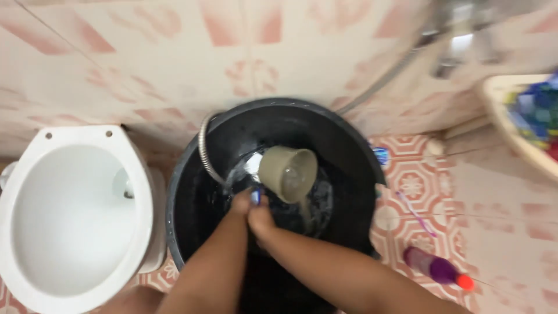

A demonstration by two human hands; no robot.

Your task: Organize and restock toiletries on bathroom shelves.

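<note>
Floating in the black bucket [192,168] — a tilted beige mug [289,172].

A home bathroom, seen from above. A white toilet bowl [75,215] without a seat stands at the left against a wall [174,52] of pale tiles with faded pink patterns. Beside it sits a large black bucket [349,145] of water, a ribbed metal shower hose [204,148] dipping over its rim. The floor [415,186] is tiled in pink-and-white geometric shapes – a purple bottle with a red cap [437,269] lies on it at the right. A cream-coloured basin edge [511,134] shows at the far right – blurred
</note>
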